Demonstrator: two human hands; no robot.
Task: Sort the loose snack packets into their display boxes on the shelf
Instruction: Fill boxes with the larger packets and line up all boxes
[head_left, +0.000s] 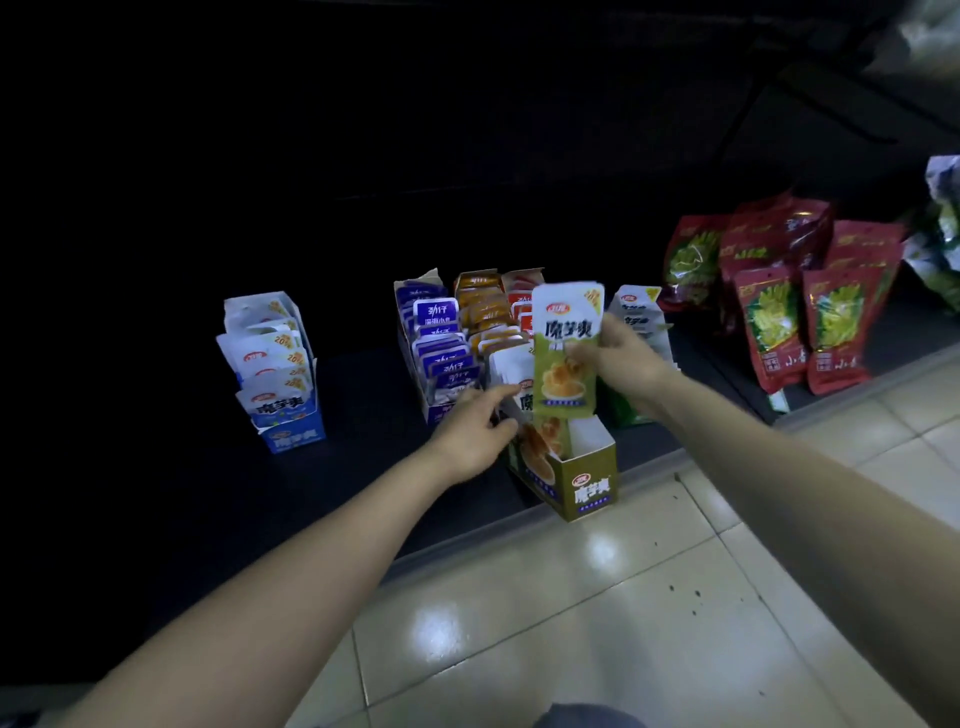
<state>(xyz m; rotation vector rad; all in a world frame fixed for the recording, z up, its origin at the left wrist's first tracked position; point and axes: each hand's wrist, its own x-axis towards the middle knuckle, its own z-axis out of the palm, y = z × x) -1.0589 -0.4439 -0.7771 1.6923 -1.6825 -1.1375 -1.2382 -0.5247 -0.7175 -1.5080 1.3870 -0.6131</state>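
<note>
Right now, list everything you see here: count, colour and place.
olive display box: one, olive green, shelf's front edge, centre.
boxed packets: a few, white and green, standing in the olive display box.
held packet: one, white and green, above that box.
blue display box: one, blue, shelf left, full of white packets.
purple packets: many, purple and white, boxed behind centre.
orange packets: many, orange, right of the purple packets.
red bags: several, red with green, shelf right.
shelf: one, black.
floor: pale tiles, below right.
left grip: bare hand, at the boxed packets; hold unclear.
right grip: bare hand, pinching the held packet.
</note>
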